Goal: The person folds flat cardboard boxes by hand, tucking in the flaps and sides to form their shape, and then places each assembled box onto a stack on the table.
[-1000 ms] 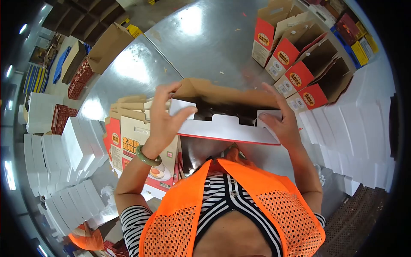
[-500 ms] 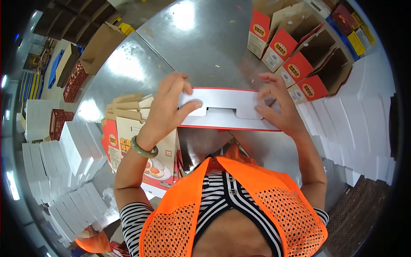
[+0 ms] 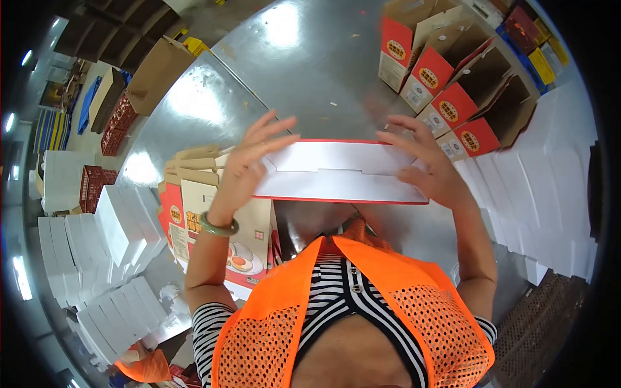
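Note:
A cardboard box (image 3: 336, 183) with a white inside and red edges stands upright on the metal table in front of me, its open side toward me. Two flaps meet along a notched seam at its bottom. At the box's left end my left hand (image 3: 249, 165) is open, fingers stretched past the far corner. My right hand (image 3: 424, 158) is at the right end with fingers spread, the thumb inside the rim and the forefinger over the far edge. Flat printed cartons (image 3: 242, 223) lie stacked beside my left forearm.
Opened red and brown cartons (image 3: 453, 107) stand in a row at the far right. White foam boxes (image 3: 524, 187) are stacked on the right, and more white boxes (image 3: 132, 226) on the left. A red crate (image 3: 97, 184) and another person's orange garment (image 3: 145, 367) show at left.
Both hands have loosened and spread their fingers. The flaps inside the box have gone down from a raised position with a gap to lying nearly flat, meeting at a seam.

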